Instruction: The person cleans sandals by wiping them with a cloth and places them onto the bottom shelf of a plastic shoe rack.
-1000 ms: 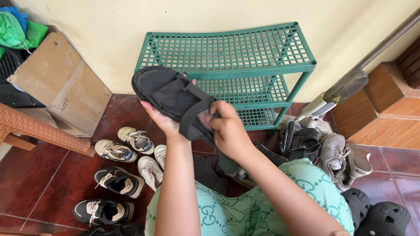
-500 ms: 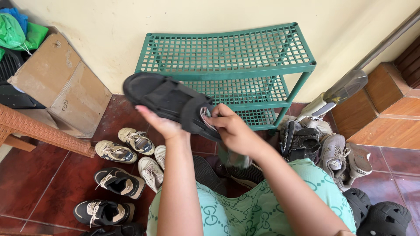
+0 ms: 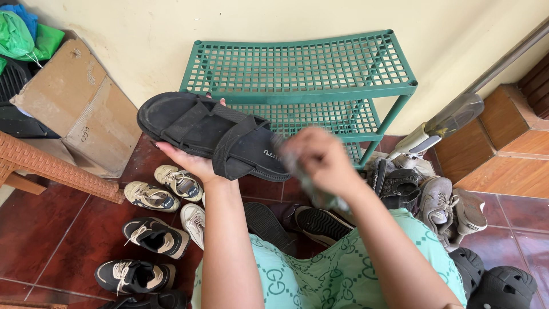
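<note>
A black strapped sandal (image 3: 211, 137) lies on its side in the air in front of the green wire shoe rack (image 3: 303, 68), its toe end pointing left and its heel end toward the right. The left hand (image 3: 191, 163) supports it from below, palm up, with the fingers wrapped under the sole and their tips just showing past the far edge near the rack. The right hand (image 3: 317, 157) sits at the heel end of the sandal, blurred in the frame; its fingers seem curled together around a greyish cloth (image 3: 320, 194) that hangs below the fist, though the blur makes the grip hard to read. Whether the cloth touches the sandal here cannot be told.

Below the sandal, on the dark red tiled floor (image 3: 46, 234), several sneakers stand in a loose group: two beige ones (image 3: 163, 189) and two black ones with pale laces (image 3: 146, 254). To the right of the rack lies a pile of grey and black shoes (image 3: 440, 206). A cardboard box (image 3: 77, 106) leans against the wall on the left.
</note>
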